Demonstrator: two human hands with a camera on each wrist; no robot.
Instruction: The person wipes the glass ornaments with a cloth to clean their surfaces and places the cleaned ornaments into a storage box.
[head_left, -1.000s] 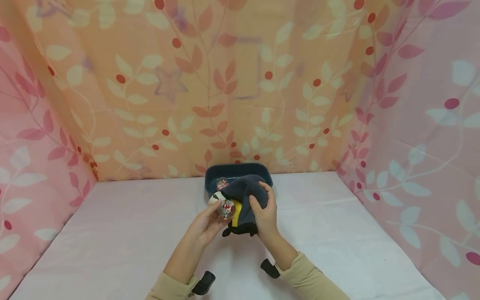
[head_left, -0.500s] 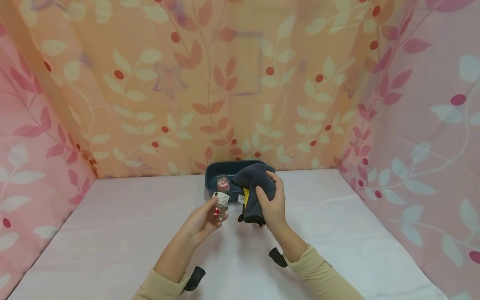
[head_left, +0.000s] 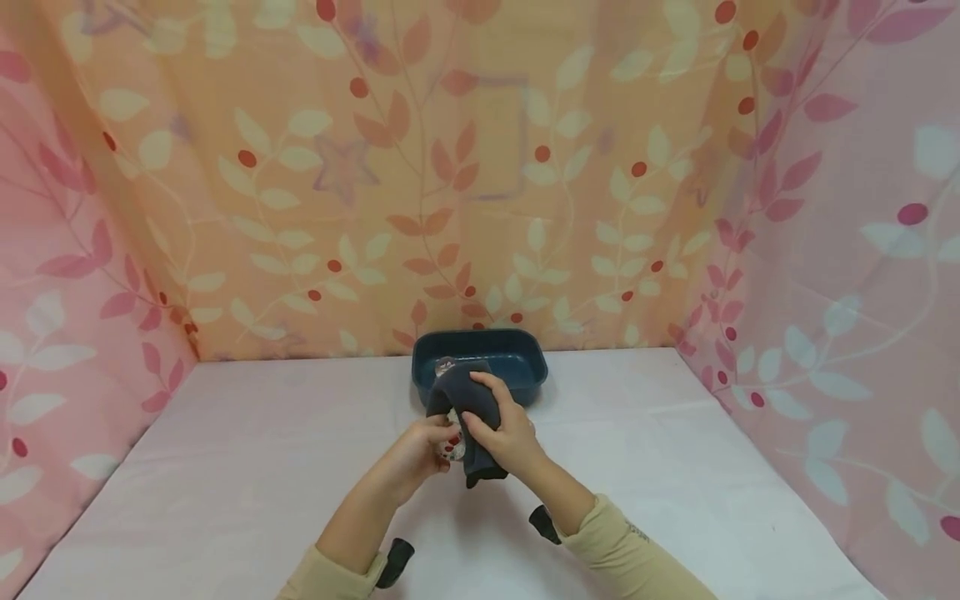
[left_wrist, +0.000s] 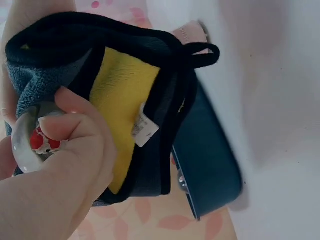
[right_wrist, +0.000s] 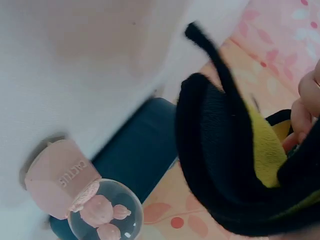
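Observation:
My left hand holds a small snow globe with red and white shapes inside its clear ball. My right hand grips a dark grey towel, folded over against the globe. The left wrist view shows the towel's yellow patch, black edging, hanging loop and white label. In that view the left thumb lies across the clear ball. Most of the globe's base is hidden by the towel and fingers.
A dark blue basin stands at the back of the white-covered table. A pink snow globe marked CACTUS stands by the basin's near side. Patterned curtains surround the table.
The hands first moved apart, the towel going right and up and uncovering the pink globe. Now the towel is back down and left, against the globe in my left hand.

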